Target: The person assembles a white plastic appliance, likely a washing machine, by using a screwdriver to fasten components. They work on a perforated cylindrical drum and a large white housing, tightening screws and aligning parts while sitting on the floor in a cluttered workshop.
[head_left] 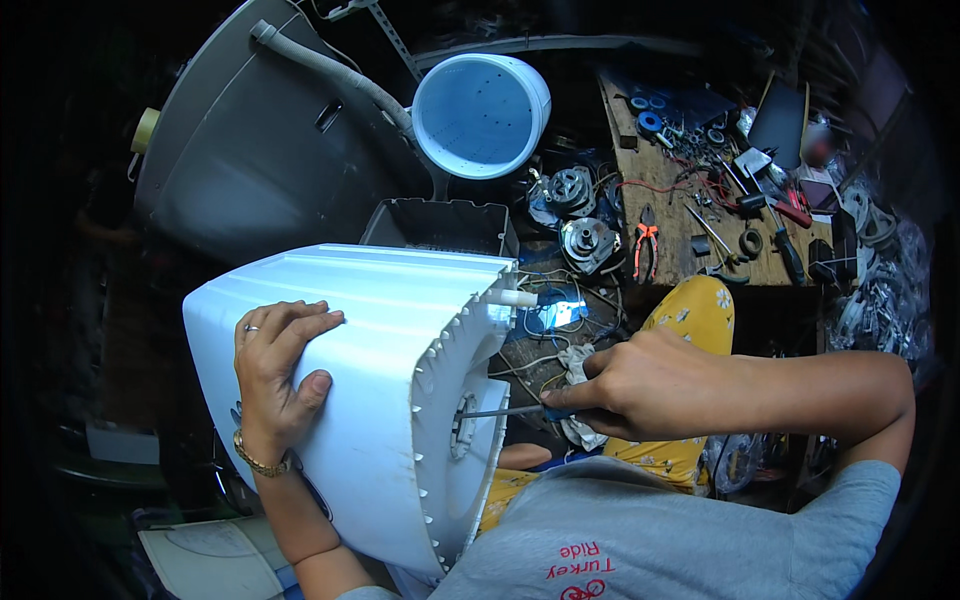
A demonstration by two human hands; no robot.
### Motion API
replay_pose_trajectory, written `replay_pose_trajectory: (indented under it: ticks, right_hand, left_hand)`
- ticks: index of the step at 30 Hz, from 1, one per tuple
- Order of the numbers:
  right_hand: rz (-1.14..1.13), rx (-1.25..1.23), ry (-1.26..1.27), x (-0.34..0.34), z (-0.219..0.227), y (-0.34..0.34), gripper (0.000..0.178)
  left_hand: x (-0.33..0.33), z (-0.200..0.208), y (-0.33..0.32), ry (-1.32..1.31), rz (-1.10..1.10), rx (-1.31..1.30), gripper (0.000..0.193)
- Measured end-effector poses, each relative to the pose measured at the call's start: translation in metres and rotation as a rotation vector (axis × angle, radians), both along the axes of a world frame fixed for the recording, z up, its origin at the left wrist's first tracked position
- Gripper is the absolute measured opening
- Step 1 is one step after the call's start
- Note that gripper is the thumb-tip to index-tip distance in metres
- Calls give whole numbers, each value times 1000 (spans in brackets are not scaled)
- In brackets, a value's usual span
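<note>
A white plastic washing machine tub (pixel 350 370) lies on its side in front of me, its ribbed end facing right. My left hand (pixel 280 365) rests on the tub's upper side, fingers stretched out and thumb apart. In my right hand (pixel 640 380) is a screwdriver (pixel 505 411), its handle mostly hidden by my fingers. The thin metal shaft points left, and its tip reaches the round hub (pixel 463 425) in the middle of the tub's end. Whether the tip touches a screw I cannot tell. A short white pipe stub (pixel 512 298) sticks out at the tub's upper corner.
At the right stands a wooden bench (pixel 650 190) with pliers (pixel 646 245), screwdrivers and small parts. Behind the tub are a grey box (pixel 440 225), a light blue perforated drum (pixel 480 115) and a large grey panel (pixel 270 140) with a hose. Motors (pixel 588 243) and wires lie beside the bench.
</note>
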State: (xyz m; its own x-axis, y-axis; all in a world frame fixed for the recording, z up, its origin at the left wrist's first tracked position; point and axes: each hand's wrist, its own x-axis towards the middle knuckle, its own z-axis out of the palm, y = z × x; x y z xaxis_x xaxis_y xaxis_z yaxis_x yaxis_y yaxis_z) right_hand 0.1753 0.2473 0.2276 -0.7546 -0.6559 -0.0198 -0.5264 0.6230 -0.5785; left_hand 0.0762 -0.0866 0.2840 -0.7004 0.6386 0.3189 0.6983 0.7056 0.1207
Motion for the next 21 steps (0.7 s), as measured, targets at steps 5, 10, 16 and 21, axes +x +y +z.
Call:
replay_pose_trajectory:
  ticks: [5, 10, 16, 21]
  right_hand:
    - [80, 154, 66, -11, 14, -8, 34]
    - [149, 218, -13, -30, 31, -16, 31]
    - [253, 300, -101, -63, 44, -35, 27]
    - [287, 326, -96, -76, 71, -50, 20]
  left_hand:
    - [-2, -2, 1, 9, -1, 2, 68]
    - [-2, -3, 0, 14, -4, -6, 67]
    - [2, -2, -1, 3, 28, -42, 67]
    - [0, -11, -2, 40, -16, -54, 66]
